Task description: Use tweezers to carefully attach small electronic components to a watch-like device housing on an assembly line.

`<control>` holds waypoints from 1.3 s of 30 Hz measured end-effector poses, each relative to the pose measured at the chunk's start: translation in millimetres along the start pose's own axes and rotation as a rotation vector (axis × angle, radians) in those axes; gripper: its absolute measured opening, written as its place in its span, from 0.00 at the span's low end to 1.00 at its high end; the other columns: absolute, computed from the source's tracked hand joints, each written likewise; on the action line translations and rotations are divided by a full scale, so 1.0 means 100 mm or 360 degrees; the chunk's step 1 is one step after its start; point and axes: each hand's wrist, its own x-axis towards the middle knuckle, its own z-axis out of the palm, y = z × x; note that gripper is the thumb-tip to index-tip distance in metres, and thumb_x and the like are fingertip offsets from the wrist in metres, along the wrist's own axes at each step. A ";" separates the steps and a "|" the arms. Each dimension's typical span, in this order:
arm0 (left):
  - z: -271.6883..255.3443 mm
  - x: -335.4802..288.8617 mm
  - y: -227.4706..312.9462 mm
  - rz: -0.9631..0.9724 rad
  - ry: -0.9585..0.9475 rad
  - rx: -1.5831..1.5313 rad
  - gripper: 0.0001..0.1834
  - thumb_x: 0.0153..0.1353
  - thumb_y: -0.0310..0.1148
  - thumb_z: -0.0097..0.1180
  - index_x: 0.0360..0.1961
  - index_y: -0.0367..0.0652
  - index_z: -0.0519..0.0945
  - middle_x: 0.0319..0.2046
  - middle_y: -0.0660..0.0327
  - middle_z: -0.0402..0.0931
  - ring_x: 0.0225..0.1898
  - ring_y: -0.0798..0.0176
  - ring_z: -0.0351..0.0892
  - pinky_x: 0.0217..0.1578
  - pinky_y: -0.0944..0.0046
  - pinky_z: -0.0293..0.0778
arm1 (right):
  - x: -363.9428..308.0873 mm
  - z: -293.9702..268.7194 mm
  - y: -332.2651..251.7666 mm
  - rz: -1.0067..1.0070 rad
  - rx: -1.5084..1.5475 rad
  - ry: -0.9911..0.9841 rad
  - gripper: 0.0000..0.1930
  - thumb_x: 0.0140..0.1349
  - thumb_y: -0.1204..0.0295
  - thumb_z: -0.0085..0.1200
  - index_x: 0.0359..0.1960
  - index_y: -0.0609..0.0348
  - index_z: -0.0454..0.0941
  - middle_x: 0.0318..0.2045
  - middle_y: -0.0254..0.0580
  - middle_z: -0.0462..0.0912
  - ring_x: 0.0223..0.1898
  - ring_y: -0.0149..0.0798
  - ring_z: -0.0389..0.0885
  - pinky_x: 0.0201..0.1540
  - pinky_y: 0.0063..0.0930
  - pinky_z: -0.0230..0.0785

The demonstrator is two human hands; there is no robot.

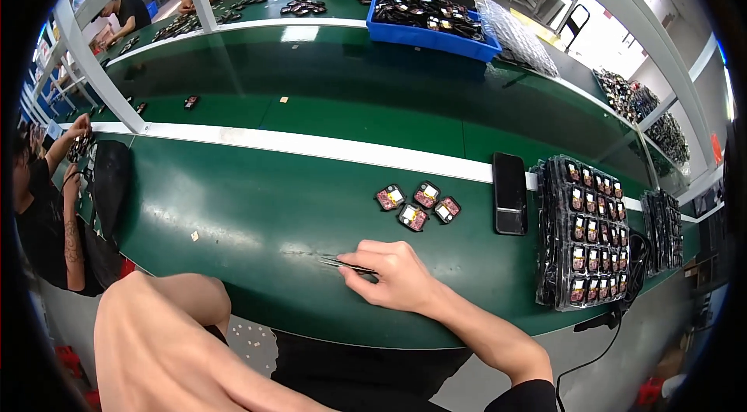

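My right hand (398, 276) is closed around a pair of metal tweezers (348, 265), held low over the green worktop (257, 202) with the tips pointing left. Just beyond that hand lie several small black square modules (413, 217) with white and reddish faces, in a loose cluster. Close to the camera at lower left, my left hand (152, 307) is raised over the bench's near edge, its back showing. Its fingers are mostly hidden, so whatever they hold cannot be seen. A small pale square piece (195, 236) lies on the worktop beyond it.
A black phone (510, 194) and stacked clear trays of similar modules (583, 233) stand at right. A white rail (311, 147) separates the worktop from a green strip behind. Beyond are a blue bin (428, 35) of dark parts and bubble wrap (517, 35). A co-worker (58, 217) sits left.
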 end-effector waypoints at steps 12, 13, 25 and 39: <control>-0.34 -0.41 0.04 0.0136 0.0325 0.0465 0.08 0.78 0.40 0.62 0.44 0.51 0.88 0.42 0.69 0.84 0.37 0.64 0.77 0.51 0.54 0.77 | -0.05 -0.01 -0.01 0.0024 -0.0003 0.0000 0.09 0.66 0.74 0.72 0.46 0.62 0.94 0.26 0.39 0.85 0.17 0.36 0.78 0.22 0.33 0.71; -0.31 -0.40 0.03 0.0128 0.0323 0.0480 0.08 0.78 0.40 0.62 0.44 0.51 0.88 0.42 0.69 0.84 0.37 0.64 0.77 0.51 0.54 0.77 | -0.06 -0.01 -0.01 0.0058 0.0009 -0.0003 0.09 0.66 0.74 0.73 0.46 0.62 0.94 0.26 0.39 0.85 0.17 0.36 0.78 0.21 0.33 0.70; 0.00 -0.35 0.10 0.0129 0.0840 0.0675 0.14 0.75 0.44 0.69 0.54 0.51 0.84 0.41 0.60 0.80 0.37 0.59 0.76 0.30 0.58 0.81 | 0.05 -0.06 -0.07 0.0149 -0.0005 -0.0056 0.09 0.68 0.71 0.70 0.45 0.62 0.94 0.29 0.42 0.86 0.22 0.47 0.84 0.26 0.39 0.77; -0.34 -2.01 -2.22 -0.1646 0.1721 0.1417 0.30 0.77 0.47 0.69 0.24 0.33 0.79 0.13 0.61 0.72 0.16 0.64 0.69 0.24 0.59 0.65 | 0.00 -0.02 -0.03 0.0085 -0.0019 0.0017 0.09 0.64 0.75 0.73 0.44 0.63 0.94 0.24 0.41 0.84 0.18 0.36 0.77 0.23 0.34 0.69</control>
